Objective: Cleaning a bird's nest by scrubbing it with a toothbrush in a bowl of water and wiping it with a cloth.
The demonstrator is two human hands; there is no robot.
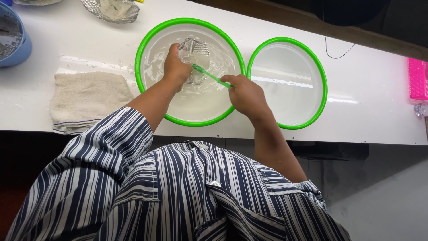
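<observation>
Nearest the camera is the person's blue-and-white striped shirt [178,192], filling the lower part of the head view, with both bare forearms reaching forward over a long white table [370,98].

The left hand [176,69] is inside a round white plastic basin with a bright green rim [147,38], which holds cloudy water. Its fingers are curled closed around a small silver wire-mesh strainer [195,51], held tilted over the water near the basin's far side.

The right hand [245,93] is at the same basin's right edge, fingers pinched shut on the handle end of a slim green toothbrush [211,76]. The brush runs up and left from that hand, and its head touches the mesh of the strainer, just beside the left hand's fingers.

A second white basin with a green rim [322,85] sits just to the right, its rim touching or nearly touching the first basin.

To the left of the basins, a folded off-white cloth towel [87,98] lies flat on the table. At the far left edge is a light blue bucket [22,47], partly out of view. At the top, another metal mesh sieve [111,11] rests on the table. A bright pink plastic object [418,78] shows at the right edge.
</observation>
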